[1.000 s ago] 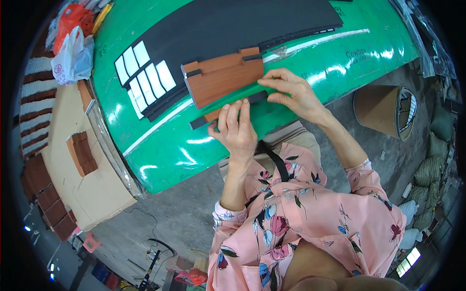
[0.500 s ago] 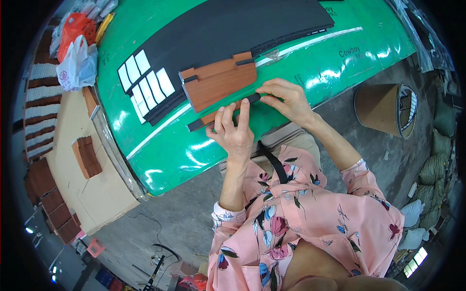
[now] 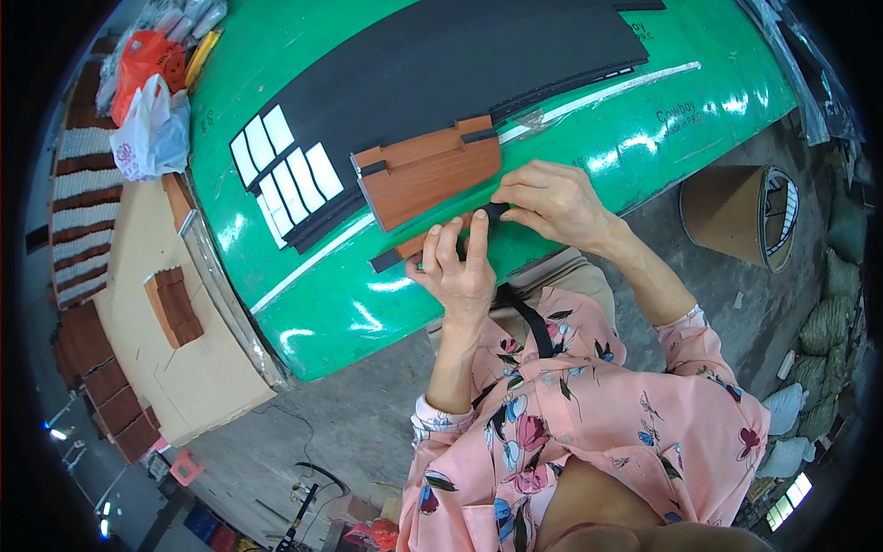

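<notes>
On the green table a narrow brown strip with black end pieces lies slantwise in front of me. My left hand holds the strip down, its bent fingers over the top and its thumb near the left end. At the right end, the thumb and fingertips of my right hand pinch a short black piece that covers the strip there. Just beyond both hands lies a wider brown panel, with a small black patch at each of its two upper corners.
Behind the panel a large black sheet spreads over the green table; white rectangles sit at its left end. Plastic bags stand far left, near a beige board bearing a brown piece. A brown drum is on the right.
My view has shifted slightly, so everything appears a little lower and to the right. Both hands keep their hold on the strip, the right fingertips still at its black end.
</notes>
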Tool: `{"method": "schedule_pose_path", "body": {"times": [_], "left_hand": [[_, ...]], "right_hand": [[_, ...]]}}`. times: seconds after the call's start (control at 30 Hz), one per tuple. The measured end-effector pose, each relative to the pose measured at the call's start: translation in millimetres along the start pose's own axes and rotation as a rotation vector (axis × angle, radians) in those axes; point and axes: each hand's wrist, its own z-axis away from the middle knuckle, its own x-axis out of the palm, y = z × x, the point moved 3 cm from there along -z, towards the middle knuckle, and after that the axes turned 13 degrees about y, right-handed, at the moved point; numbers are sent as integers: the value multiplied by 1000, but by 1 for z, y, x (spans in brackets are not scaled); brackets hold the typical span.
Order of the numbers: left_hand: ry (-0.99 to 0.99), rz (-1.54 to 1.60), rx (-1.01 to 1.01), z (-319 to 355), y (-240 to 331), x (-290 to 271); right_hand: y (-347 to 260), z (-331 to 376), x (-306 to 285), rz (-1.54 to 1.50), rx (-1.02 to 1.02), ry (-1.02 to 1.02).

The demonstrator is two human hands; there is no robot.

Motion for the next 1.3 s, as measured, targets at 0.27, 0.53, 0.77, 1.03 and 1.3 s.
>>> {"method": "schedule_pose_path", "body": {"times": [0.27, 0.53, 0.77, 1.03, 1.3], "left_hand": [[10, 23, -9, -1, 1, 0], [7, 7, -8, 0, 0, 0], [25, 0, 2, 0, -1, 1], [22, -14, 8, 1, 1, 0], [15, -17, 11, 3, -1, 1]], "right_hand": [[-5, 0, -2, -6, 58, 30], [-3, -7, -6, -52, 78, -15], [4, -2, -1, -153, 181, -53], [4, 4, 2, -183, 225, -3], [3, 19, 11, -162, 205, 82]]}}
